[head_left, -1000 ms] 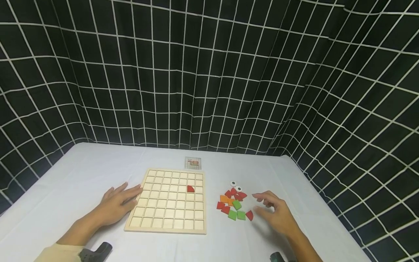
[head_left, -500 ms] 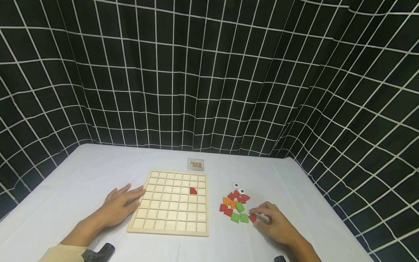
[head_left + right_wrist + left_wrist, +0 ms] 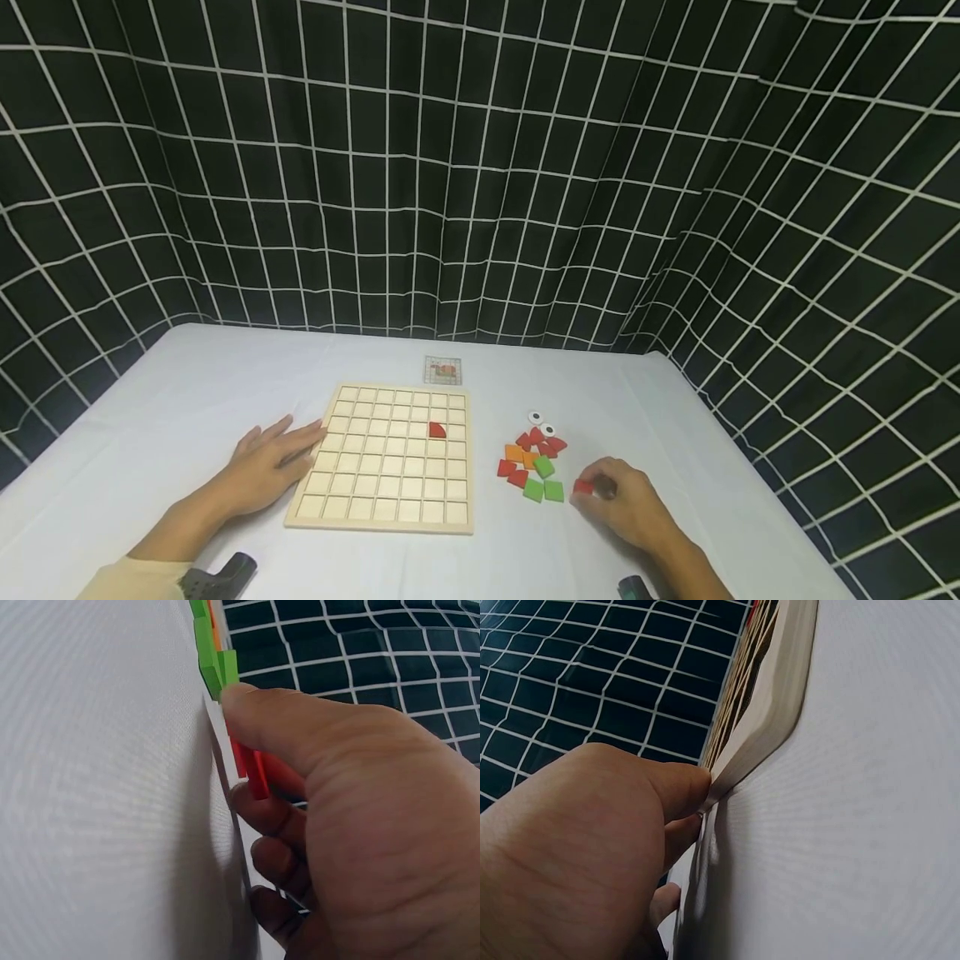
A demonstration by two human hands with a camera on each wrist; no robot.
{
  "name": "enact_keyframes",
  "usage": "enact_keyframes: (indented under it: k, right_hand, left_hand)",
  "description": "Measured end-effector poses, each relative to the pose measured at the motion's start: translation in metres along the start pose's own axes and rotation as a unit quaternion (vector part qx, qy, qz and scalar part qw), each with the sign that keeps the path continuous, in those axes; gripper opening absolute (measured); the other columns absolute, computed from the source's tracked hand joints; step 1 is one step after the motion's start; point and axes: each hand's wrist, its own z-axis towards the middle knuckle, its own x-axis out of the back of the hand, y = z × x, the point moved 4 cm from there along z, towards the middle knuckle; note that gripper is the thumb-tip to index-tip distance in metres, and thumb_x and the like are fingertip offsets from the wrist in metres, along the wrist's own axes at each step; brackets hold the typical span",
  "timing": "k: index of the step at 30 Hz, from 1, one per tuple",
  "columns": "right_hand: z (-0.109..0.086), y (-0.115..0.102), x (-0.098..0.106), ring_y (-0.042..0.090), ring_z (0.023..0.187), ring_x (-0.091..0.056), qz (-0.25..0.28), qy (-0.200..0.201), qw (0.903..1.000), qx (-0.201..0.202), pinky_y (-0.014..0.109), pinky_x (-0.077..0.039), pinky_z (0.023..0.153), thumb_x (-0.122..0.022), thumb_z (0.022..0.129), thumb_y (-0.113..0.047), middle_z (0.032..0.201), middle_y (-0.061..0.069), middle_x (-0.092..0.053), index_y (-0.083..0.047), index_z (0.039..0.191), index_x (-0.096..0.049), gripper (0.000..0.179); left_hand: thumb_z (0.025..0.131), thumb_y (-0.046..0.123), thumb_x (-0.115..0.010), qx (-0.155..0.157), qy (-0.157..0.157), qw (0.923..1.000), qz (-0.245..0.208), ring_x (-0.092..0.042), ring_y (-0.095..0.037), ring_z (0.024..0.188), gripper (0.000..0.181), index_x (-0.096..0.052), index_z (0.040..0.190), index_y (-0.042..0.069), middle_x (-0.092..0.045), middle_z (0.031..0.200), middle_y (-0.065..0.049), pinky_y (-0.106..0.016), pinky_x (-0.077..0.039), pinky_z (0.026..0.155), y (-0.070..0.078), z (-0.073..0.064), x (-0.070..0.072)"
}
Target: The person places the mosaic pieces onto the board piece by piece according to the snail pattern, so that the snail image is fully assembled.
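Since the earlier frames, the red piece (image 3: 583,487) has moved away from the green squares (image 3: 553,491). It is flat and plain red, partly hidden by fingers. The right grip (image 3: 628,504) pinches it between thumb and fingertips, just right of the green squares, low over the tabletop (image 3: 510,558), the remaining fingers curled. The left grip (image 3: 262,472), fingers extended, touches the left edge of the wooden board (image 3: 378,527).
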Motion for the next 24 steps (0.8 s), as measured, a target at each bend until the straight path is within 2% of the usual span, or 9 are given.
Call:
enact_keyframes:
  k: [3, 7, 9, 13, 15, 21, 24]
  right_hand:
    - [-0.002, 0.0, 0.001, 0.016, 0.089, -0.058, -0.004, 0.019, 0.9998, -0.003, 0.039, -0.051, 0.083, -0.084, 0.076, -0.023, 0.094, -0.006, -0.065, -0.019, 0.093, -0.071, 0.022]
    - [-0.003, -0.004, 0.005, 0.012, 0.081, -0.056, -0.011, 0.051, 0.9985, 0.013, 0.032, -0.052, 0.074, -0.086, 0.074, -0.021, 0.087, -0.011, -0.064, -0.017, 0.095, -0.074, 0.024]
    - [-0.002, -0.01, 0.007, 0.012, 0.077, -0.055, 0.001, 0.072, 0.9965, 0.043, 0.03, -0.052, 0.071, -0.087, 0.073, -0.017, 0.082, -0.014, -0.062, -0.017, 0.091, -0.075, 0.022]
    - [0.001, -0.028, 0.009, 0.009, 0.08, -0.057, 0.028, 0.098, 0.9871, 0.123, 0.033, -0.054, 0.073, -0.086, 0.073, -0.012, 0.083, -0.018, -0.063, -0.016, 0.089, -0.074, 0.02]
    - [0.004, -0.039, 0.008, 0.008, 0.083, -0.057, 0.037, 0.1, 0.9839, 0.144, 0.035, -0.054, 0.075, -0.085, 0.074, -0.011, 0.085, -0.018, -0.063, -0.014, 0.091, -0.075, 0.021]
    - [0.018, -0.076, 0.002, 0.008, 0.09, -0.057, 0.06, 0.09, 0.9791, 0.172, 0.037, -0.053, 0.076, -0.084, 0.075, -0.011, 0.09, -0.014, -0.065, -0.015, 0.096, -0.074, 0.024]
    - [0.026, -0.096, -0.004, 0.009, 0.09, -0.056, 0.08, 0.085, 0.9727, 0.201, 0.039, -0.054, 0.074, -0.084, 0.076, -0.011, 0.091, -0.012, -0.065, -0.014, 0.097, -0.074, 0.025]
  left_hand:
    - [0.097, 0.028, -0.055, 0.0, 0.0, 1.0, 0.001, -0.024, -0.048, 0.136, 0.042, -0.058, 0.134, 0.009, -0.048, 0.143, -0.012, -0.067, -0.002, 0.106, 0.0, 0.001, 0.0]
    - [0.097, 0.027, -0.055, -0.001, -0.001, 1.0, 0.001, -0.024, -0.047, 0.136, 0.042, -0.058, 0.134, 0.009, -0.048, 0.143, -0.011, -0.067, -0.002, 0.106, 0.001, 0.002, -0.001]
    - [0.097, 0.027, -0.055, -0.002, 0.0, 1.0, 0.001, -0.024, -0.047, 0.136, 0.041, -0.058, 0.134, 0.009, -0.048, 0.142, -0.011, -0.067, -0.002, 0.106, 0.002, 0.002, -0.001]
    - [0.097, 0.027, -0.055, -0.002, 0.0, 1.0, 0.0, -0.024, -0.048, 0.136, 0.041, -0.059, 0.133, 0.009, -0.048, 0.142, -0.011, -0.067, -0.002, 0.106, 0.002, 0.002, -0.001]
    - [0.097, 0.027, -0.055, -0.003, 0.001, 1.0, 0.001, -0.024, -0.048, 0.136, 0.041, -0.059, 0.133, 0.009, -0.048, 0.142, -0.011, -0.067, -0.002, 0.105, 0.001, 0.002, -0.001]
    - [0.097, 0.027, -0.055, -0.002, 0.002, 1.0, -0.001, -0.024, -0.049, 0.135, 0.041, -0.058, 0.134, 0.008, -0.048, 0.142, -0.011, -0.068, -0.002, 0.105, -0.001, 0.001, 0.0]
    - [0.098, 0.028, -0.055, -0.001, 0.0, 1.0, 0.0, -0.024, -0.049, 0.136, 0.041, -0.058, 0.134, 0.009, -0.048, 0.142, -0.011, -0.068, -0.002, 0.105, -0.002, 0.001, 0.001]
